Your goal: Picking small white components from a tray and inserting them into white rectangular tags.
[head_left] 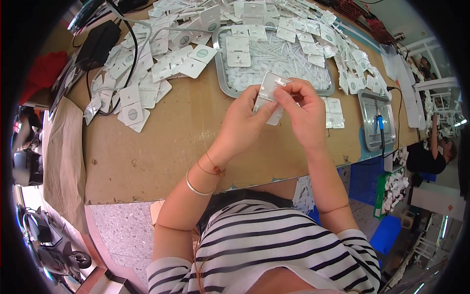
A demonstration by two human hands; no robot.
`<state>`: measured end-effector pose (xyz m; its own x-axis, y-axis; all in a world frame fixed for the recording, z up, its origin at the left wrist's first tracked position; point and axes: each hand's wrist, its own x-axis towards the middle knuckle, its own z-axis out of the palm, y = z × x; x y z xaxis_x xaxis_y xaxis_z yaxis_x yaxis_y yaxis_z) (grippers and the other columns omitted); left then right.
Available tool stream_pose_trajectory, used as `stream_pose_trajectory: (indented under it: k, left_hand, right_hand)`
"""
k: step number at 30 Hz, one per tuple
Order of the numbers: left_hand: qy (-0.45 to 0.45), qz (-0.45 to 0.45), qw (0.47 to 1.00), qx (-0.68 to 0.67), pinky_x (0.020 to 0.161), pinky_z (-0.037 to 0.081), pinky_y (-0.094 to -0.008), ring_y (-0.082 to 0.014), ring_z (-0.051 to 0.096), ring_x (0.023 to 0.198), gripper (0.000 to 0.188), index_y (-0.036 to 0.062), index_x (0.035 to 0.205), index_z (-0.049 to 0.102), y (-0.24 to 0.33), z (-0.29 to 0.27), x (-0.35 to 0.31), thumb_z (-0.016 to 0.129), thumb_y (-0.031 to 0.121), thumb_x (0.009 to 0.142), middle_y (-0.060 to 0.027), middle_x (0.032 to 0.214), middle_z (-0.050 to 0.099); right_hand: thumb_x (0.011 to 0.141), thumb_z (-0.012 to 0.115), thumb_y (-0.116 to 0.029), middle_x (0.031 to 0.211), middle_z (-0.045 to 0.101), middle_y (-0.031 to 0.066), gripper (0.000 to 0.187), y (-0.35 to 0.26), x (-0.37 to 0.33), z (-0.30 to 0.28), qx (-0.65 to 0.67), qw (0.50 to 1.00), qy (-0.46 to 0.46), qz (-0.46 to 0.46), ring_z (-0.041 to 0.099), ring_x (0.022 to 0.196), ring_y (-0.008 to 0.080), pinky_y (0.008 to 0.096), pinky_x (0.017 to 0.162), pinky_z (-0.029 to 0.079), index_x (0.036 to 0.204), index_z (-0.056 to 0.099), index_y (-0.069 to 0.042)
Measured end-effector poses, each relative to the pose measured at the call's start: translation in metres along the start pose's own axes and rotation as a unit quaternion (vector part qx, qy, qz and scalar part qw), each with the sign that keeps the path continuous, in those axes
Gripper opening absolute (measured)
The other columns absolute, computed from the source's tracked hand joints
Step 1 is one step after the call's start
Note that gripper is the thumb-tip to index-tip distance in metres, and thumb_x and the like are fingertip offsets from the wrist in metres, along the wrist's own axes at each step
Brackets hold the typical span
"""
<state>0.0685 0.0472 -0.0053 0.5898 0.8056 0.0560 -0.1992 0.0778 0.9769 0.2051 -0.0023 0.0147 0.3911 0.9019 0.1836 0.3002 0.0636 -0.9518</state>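
Over the near edge of the metal tray [221, 83], my left hand [245, 120] grips a white hinged plastic panel [268, 87], thumb on its face and fingers behind. My right hand [307, 110] has thumb and forefinger pinched together against the panel's middle joint. Whatever is between those fingertips is too small or hidden to tell. Many thin white plastic pins [279, 61] fill the tray, and a few panels [238, 51] lie across it. Another white panel [335, 112] rests on the table just right of my right hand.
Piles of similar white panels [196, 61] cover the table's left and far sides. A black power adapter [99, 44] with cables sits at the left. On the right is a small metal tray [374, 139] with a blue-handled tool [381, 123]. Another person [433, 157] is at the far right.
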Motion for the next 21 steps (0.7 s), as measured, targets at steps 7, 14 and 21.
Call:
stream_pose_trajectory:
  k: [7, 14, 21]
  left_hand:
    - [-0.002, -0.002, 1.0, 0.028, 0.077, 0.047, -0.0284, -0.0149, 0.058, 0.091, 0.031, -0.0051, 0.114, 0.05, 0.002, 0.0, -0.002, 0.056, 0.013, 0.089, -0.0126, 0.1, 0.061]
    - [0.006, 0.01, 0.999, 0.045, 0.072, 0.048, -0.0292, -0.0156, 0.06, 0.085, 0.029, -0.0045, 0.111, 0.052, 0.004, 0.002, -0.003, 0.057, 0.013, 0.089, -0.012, 0.095, 0.063]
    - [0.005, 0.024, 0.997, 0.078, 0.068, 0.048, -0.0319, -0.0207, 0.062, 0.079, 0.032, -0.0047, 0.112, 0.051, -0.002, 0.003, -0.005, 0.058, 0.014, 0.087, -0.016, 0.092, 0.063]
  right_hand:
    - [0.084, 0.067, -0.007, 0.086, 0.062, 0.0012, 0.014, -0.006, 0.001, -0.003, 0.043, 0.997, 0.008, 0.058, 0.055, 0.078, 0.0051, 0.0189, 0.071, 0.045, 0.093, 0.06, 0.0]
    - [0.083, 0.067, -0.006, 0.086, 0.062, 0.0013, 0.014, -0.005, 0.001, -0.011, 0.08, 0.994, -0.02, 0.076, 0.055, 0.076, 0.0047, 0.0185, 0.069, 0.045, 0.092, 0.06, 0.0]
    - [0.08, 0.07, -0.002, 0.085, 0.061, 0.003, 0.024, -0.006, 0.001, -0.008, 0.078, 0.995, 0.011, 0.066, 0.055, 0.076, 0.006, 0.0185, 0.068, 0.045, 0.097, 0.054, -0.001]
